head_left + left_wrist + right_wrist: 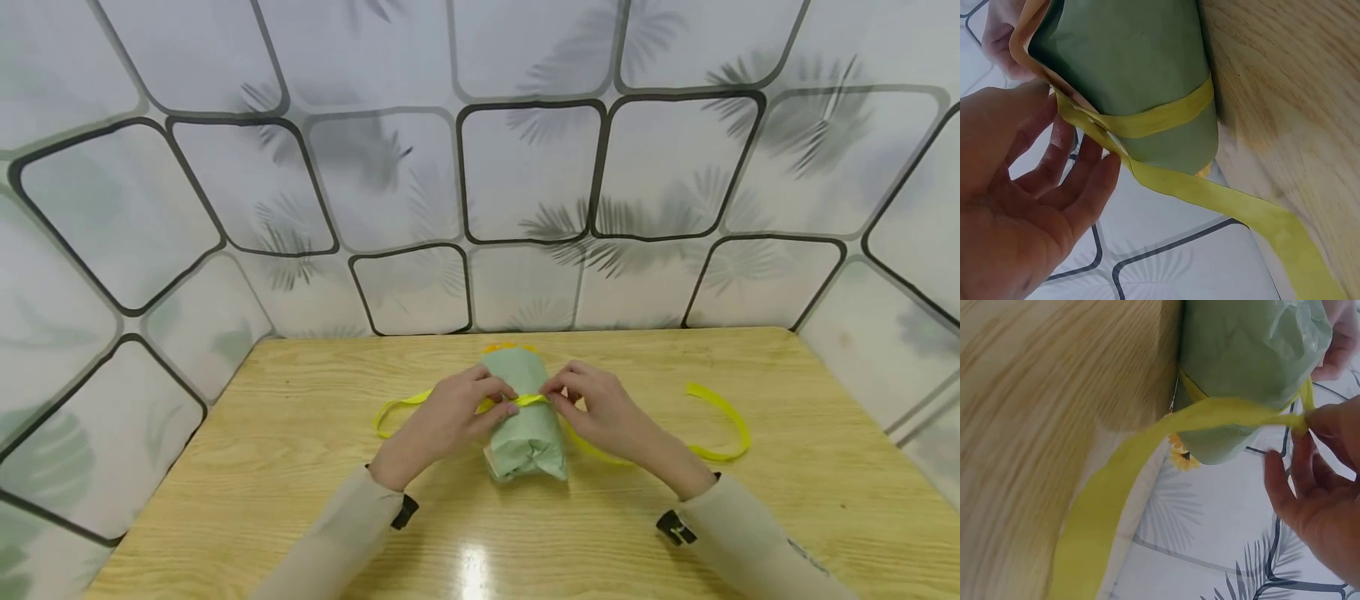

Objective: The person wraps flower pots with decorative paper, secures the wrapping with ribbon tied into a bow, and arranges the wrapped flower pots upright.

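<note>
A bundle in pale green wrapping paper (pixel 517 437) lies on the table, orange-yellow petals (pixel 508 346) peeking out at its far end; the right wrist view shows a yellow flower (pixel 1184 459) there. Around its middle runs a yellow ribbon (pixel 1166 117). My left hand (pixel 453 412) is on the bundle's left side, its thumb and fingers pinching the ribbon at the paper's folded edge. On the other side, my right hand (pixel 596 408) pinches the ribbon between thumb and fingertip (pixel 1300 420). The paper's near end is crumpled.
One ribbon tail (pixel 386 417) loops out left over the wooden table (pixel 300 500); a longer tail (pixel 738 433) curls to the right beyond my right forearm. A patterned white backdrop (pixel 532 175) rises behind the table's far edge and along both sides.
</note>
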A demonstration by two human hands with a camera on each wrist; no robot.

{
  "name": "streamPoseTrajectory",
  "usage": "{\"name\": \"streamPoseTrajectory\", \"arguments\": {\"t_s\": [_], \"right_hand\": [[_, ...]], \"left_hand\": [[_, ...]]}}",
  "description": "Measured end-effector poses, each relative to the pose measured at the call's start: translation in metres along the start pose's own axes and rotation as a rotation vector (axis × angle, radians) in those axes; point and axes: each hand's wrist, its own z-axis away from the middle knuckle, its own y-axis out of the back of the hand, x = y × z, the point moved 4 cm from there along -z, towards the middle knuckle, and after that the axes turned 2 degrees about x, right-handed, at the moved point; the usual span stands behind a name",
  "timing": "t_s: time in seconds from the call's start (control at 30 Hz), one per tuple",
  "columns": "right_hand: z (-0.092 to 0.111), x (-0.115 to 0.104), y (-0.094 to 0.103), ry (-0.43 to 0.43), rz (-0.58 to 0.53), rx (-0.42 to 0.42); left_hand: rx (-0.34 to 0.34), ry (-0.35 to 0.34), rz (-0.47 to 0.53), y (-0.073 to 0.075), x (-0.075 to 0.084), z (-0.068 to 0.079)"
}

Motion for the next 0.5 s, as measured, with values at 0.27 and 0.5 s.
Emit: {"name": "streamPoseTrajectory", "arguments": {"t_s": [0.27,0.5], "right_hand": [[-0.0063,-0.0018,-0.0039,-0.038,0.017,0.096],[-0.0057,-0.0039,-0.008,-0.056,-0.053,-0.003]], "left_hand": [[0.066,0.013,-0.058,-0.0038,0.0041,-0.0046],[0.091,0.033,0.0,-0.0054,0.0035,-0.0072]]}}
